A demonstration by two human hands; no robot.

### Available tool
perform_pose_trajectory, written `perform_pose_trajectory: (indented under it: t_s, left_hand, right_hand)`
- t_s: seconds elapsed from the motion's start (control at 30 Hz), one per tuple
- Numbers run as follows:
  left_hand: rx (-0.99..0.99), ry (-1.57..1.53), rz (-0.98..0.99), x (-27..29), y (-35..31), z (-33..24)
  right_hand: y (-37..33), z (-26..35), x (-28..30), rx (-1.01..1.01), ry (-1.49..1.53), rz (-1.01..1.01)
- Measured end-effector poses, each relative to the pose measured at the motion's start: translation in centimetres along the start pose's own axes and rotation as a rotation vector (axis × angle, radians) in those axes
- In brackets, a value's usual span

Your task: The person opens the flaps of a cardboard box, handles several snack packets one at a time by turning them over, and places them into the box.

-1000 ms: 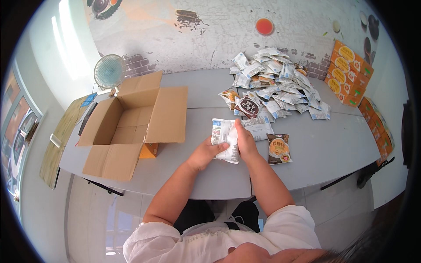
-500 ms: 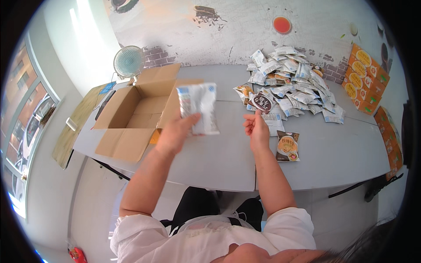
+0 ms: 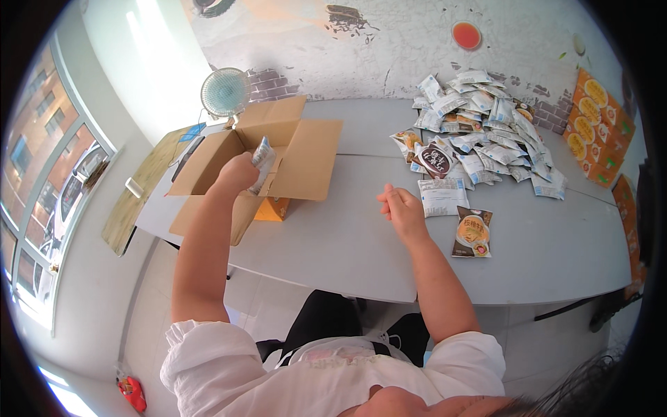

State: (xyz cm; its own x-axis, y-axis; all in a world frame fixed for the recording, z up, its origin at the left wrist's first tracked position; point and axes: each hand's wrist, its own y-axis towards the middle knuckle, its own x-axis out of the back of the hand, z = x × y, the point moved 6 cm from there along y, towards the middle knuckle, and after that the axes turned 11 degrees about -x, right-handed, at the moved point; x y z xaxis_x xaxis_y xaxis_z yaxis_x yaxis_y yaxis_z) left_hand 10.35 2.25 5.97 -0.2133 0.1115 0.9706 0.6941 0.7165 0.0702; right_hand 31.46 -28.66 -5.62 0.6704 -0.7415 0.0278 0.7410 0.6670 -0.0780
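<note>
- Looks like a small packing room
- Open carton (image 3: 306,160) and heaped pouches (image 3: 486,132) share plain grey tables (image 3: 340,243)
- Orange boxes (image 3: 597,132) stand stacked at the right
- A food-and-drink mural (image 3: 410,62) rises behind
- Daylight enters through a window (image 3: 43,189)

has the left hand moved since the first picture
Yes: against the open brown cardboard box, the left hand has moved leftward and forward, to the box's opening.

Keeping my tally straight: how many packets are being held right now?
1 packet, held in the left hand at the open carton; another could be hidden. The right hand shows none.
</note>
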Motion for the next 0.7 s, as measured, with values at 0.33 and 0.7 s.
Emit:
perform_pose_trajectory:
  t_s: [0.33,0.7]
  left_hand:
    - [0.035,0.114,0.21,-4.3,0.3,0.6]
    - [-0.097,0.105,0.042,-1.4,0.5,-4.7]
  right_hand:
    - [0.0,0.0,-0.7,0.011,-0.095,0.044]
    - [0.6,-1.0,-1.5,0.116,-0.243,0.076]
